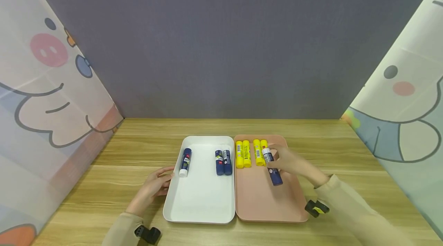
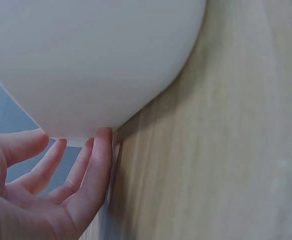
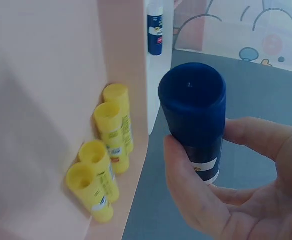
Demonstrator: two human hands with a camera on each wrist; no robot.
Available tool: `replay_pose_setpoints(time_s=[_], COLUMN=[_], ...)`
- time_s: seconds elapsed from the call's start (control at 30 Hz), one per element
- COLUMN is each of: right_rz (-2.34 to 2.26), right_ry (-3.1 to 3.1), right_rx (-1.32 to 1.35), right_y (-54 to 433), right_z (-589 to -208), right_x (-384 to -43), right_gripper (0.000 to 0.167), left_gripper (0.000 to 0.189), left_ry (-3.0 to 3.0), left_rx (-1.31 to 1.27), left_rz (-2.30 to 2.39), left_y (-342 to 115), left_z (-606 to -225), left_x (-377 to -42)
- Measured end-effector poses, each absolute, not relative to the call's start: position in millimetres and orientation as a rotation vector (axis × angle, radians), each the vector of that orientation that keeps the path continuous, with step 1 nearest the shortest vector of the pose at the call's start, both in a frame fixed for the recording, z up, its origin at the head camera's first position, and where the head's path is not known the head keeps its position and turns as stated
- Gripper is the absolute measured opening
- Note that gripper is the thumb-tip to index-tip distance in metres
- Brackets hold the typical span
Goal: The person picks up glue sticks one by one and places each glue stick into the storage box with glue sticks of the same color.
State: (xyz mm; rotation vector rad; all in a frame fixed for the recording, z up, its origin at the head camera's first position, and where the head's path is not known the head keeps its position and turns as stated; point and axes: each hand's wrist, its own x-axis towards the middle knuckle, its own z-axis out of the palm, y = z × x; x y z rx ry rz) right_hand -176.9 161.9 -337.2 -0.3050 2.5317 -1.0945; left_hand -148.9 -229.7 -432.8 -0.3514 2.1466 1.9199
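Observation:
My right hand pinches a dark blue glue stick with a white end between thumb and fingers, above the pink tray. In the right wrist view the blue glue stick stands clear of the tray floor. Several yellow glue sticks lie along that tray's far end. My left hand touches the left side of the white tray, fingertips at its wall. Inside the white tray, one blue glue stick lies at the left and two blue glue sticks lie side by side at the right.
The two trays stand side by side on a wooden table. A dark grey panel rises behind it, and panels with cartoon prints flank both sides. A black device is strapped at each wrist.

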Motion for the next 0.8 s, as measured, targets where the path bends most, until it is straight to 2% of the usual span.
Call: replay_pose_setpoints(time_s=[0.8], right_rz=[-1.136], right_ry=[2.443], right_rx=[-0.326], right_y=[91], right_z=[-344], right_x=[-196], right_gripper=[0.062], left_gripper=[0.045], left_ry=[2.152], left_rx=[-0.363], left_rz=[1.914], left_y=[-230], left_z=[-434], left_x=[-150])
